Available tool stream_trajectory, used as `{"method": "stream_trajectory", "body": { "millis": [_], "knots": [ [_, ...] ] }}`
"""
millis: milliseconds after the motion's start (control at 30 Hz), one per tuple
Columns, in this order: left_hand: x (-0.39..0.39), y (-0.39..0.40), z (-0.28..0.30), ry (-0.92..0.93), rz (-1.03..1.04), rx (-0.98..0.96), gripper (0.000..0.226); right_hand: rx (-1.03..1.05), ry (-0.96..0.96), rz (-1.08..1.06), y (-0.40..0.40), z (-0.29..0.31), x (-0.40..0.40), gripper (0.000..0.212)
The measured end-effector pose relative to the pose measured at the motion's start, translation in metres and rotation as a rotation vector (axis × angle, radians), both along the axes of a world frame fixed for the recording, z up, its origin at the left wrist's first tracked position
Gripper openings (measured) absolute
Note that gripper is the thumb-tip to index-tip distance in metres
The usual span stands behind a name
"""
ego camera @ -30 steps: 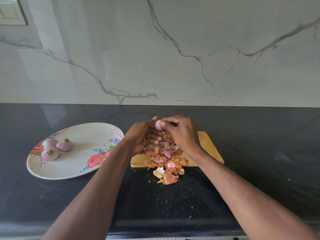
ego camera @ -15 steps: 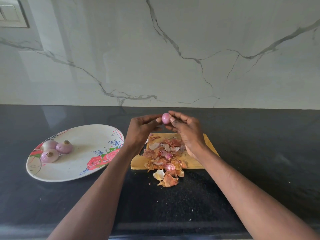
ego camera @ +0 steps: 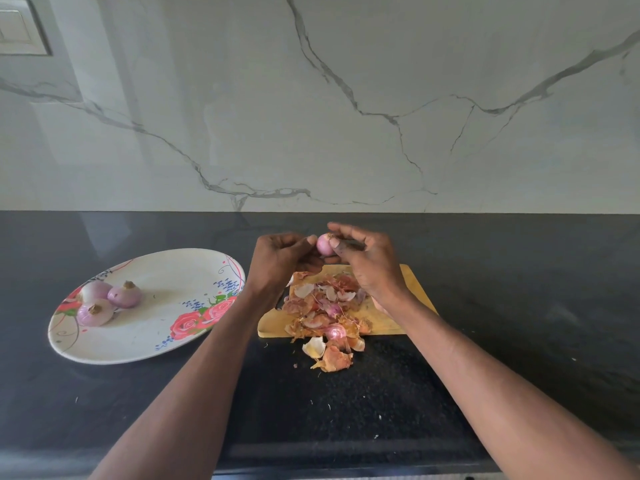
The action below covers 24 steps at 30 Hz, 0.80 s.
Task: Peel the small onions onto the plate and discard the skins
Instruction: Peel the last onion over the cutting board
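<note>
We hold a small, pale pink peeled onion [ego camera: 323, 244] up between both hands, above the far edge of a light wooden cutting board [ego camera: 414, 303]. Our left hand [ego camera: 277, 259] has its fingers curled, the fingertips pinching the onion from the left. Our right hand [ego camera: 369, 263] pinches it from the right, with the thumb pressed against its side and the forefinger arched over its top. A thin dark object lies along the right fingers, but we cannot tell what it is.

Below the hands, a heap of dry orange-brown and purple onion skins [ego camera: 325, 306] covers the middle of the board and spills over its near edge onto the black speckled stone countertop [ego camera: 519, 341].

To the left, well apart from the board, sits an oval white plate with red roses and blue sprigs [ego camera: 166, 306]. Three peeled pink onions [ego camera: 109, 301] lie touching one another near the plate's left end.

Behind the counter rises a white marble wall with grey veins [ego camera: 346, 98], with a pale switch plate [ego camera: 20, 29] at the top left. We can read no writing, brand or label on any of these things.
</note>
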State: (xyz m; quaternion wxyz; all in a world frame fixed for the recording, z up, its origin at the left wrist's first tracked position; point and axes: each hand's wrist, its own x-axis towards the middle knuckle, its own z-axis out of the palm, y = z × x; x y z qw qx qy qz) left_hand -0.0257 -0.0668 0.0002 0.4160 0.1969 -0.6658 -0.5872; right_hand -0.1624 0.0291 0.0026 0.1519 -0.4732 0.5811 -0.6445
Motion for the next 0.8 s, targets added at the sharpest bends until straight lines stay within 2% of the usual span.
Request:
{"method": "stream_trajectory", "body": {
  "millis": [167,333,533,700,800],
  "knots": [
    [-0.002,0.001,0.0,-0.018,-0.135,0.079,0.025,-0.027,-0.045,-0.076,0.001,-0.001,-0.002,0.009],
    [-0.002,0.001,0.002,0.015,-0.184,0.149,0.023,-0.008,-0.063,-0.037,0.003,0.001,-0.004,0.017],
    [0.0,0.001,0.007,0.087,-0.231,0.387,0.023,-0.045,-0.116,0.006,0.003,0.003,-0.003,0.033],
    [0.0,0.003,0.011,0.114,-0.259,0.481,0.026,-0.054,0.056,-0.043,0.001,-0.001,-0.004,0.023],
    [0.0,0.004,0.012,0.148,-0.235,0.529,0.021,-0.037,0.114,-0.03,0.001,-0.001,-0.003,0.025]
  ]
}}
